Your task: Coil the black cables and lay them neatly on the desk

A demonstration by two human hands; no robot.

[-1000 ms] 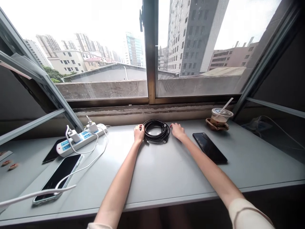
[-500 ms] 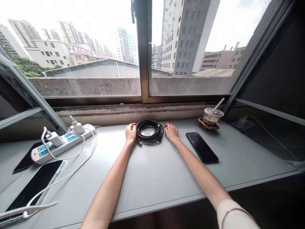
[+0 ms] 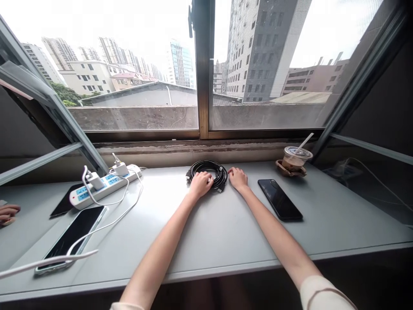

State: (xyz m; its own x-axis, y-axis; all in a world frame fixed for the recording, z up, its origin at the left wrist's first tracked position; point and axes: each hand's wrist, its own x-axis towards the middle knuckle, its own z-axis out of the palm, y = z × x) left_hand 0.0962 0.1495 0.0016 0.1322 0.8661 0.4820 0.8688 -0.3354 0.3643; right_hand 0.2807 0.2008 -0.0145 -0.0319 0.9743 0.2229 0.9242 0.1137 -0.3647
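Note:
A black coiled cable (image 3: pixel 209 167) lies on the grey window-side counter (image 3: pixel 213 232), near the back wall. My left hand (image 3: pixel 200 184) rests on top of the coil's near part, fingers curled over the loops. My right hand (image 3: pixel 238 177) sits at the coil's right edge, fingers bent and touching the cable's side. Both forearms stretch forward across the counter.
A black phone (image 3: pixel 280 199) lies right of my right hand; an iced drink cup with a straw (image 3: pixel 294 160) stands behind it. At left are a white power strip with chargers (image 3: pixel 105 185), a phone on a white cable (image 3: pixel 71 237) and a dark tablet (image 3: pixel 63 206). Another person's fingers (image 3: pixel 8 213) show at the far left edge.
My left hand moved from the coil's left edge onto the top of the coil. My right hand stays at the right edge. The view shifted slightly.

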